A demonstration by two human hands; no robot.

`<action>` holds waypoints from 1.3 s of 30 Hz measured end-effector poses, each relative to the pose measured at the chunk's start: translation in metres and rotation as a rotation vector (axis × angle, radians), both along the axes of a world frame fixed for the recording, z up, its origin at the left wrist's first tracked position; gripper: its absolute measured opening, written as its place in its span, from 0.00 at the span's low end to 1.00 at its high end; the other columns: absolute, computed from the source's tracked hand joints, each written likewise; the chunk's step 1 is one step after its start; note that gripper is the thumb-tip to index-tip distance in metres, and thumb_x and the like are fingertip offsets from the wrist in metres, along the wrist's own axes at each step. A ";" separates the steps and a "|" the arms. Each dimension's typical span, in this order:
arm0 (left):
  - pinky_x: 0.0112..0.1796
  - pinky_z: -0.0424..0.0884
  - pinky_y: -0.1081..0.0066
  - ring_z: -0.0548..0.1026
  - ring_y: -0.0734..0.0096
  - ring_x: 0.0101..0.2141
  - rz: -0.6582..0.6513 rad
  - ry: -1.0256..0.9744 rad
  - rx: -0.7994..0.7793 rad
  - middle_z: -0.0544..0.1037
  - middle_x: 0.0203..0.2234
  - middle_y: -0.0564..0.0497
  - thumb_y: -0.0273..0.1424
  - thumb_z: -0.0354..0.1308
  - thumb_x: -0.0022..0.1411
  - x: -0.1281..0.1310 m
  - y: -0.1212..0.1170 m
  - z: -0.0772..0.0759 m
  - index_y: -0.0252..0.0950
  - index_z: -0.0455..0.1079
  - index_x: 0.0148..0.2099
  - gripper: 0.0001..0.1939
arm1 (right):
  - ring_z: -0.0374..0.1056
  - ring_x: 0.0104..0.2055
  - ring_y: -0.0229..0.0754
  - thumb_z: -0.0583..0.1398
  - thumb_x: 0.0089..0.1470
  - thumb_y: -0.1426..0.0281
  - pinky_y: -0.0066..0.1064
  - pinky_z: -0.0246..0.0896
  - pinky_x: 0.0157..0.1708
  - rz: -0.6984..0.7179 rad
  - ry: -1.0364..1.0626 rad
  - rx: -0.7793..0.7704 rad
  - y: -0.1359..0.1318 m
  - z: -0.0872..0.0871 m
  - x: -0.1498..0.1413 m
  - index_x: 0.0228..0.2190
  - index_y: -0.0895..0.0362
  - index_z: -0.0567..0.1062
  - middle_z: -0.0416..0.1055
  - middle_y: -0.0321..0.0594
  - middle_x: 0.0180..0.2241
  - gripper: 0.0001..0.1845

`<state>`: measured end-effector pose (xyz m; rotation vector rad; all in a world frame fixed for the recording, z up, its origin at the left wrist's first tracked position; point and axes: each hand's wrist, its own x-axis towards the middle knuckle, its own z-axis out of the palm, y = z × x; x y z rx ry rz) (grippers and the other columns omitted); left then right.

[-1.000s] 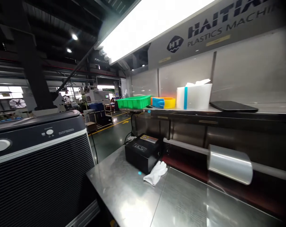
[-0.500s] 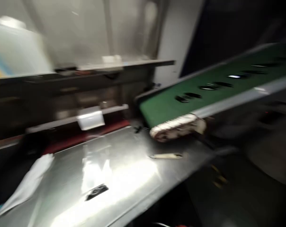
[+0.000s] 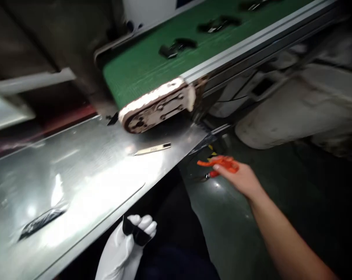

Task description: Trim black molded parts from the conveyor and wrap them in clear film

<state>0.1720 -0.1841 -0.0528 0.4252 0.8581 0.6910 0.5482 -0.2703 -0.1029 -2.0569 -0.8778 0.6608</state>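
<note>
My left hand [image 3: 120, 247], in a white glove, is at the front edge of the metal table, its fingers closed around a small black part [image 3: 141, 235]. To the right, beyond the table's edge, my bare right hand [image 3: 243, 179] grips a pair of red-orange-handled pliers [image 3: 227, 164]. Their dark metal jaws point left and are blurred, so I cannot tell the exact type. A pale, slim cutter-like tool [image 3: 152, 149] lies on the table between the hands and the conveyor.
A green conveyor belt [image 3: 141, 66] slopes up to the right and carries several black parts [image 3: 177, 47]. Its rusty end guard [image 3: 158, 105] overhangs the metal table [image 3: 85, 151]. A clear bag [image 3: 43, 221] with something dark lies at left. Pale bulky sacks [image 3: 295, 112] stand under the conveyor.
The view has swung right and down, so the conveyor end and table appear farther left. Both my hands have come into view, the left with the black part, the right with the pliers.
</note>
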 end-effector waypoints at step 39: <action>0.57 0.74 0.69 0.81 0.57 0.53 0.585 -0.101 0.311 0.84 0.51 0.49 0.40 0.69 0.64 -0.123 0.019 -0.011 0.43 0.82 0.51 0.15 | 0.66 0.30 0.34 0.59 0.66 0.73 0.30 0.58 0.34 1.405 -0.233 0.286 0.159 0.109 -0.340 0.36 0.55 0.74 0.71 0.31 0.31 0.04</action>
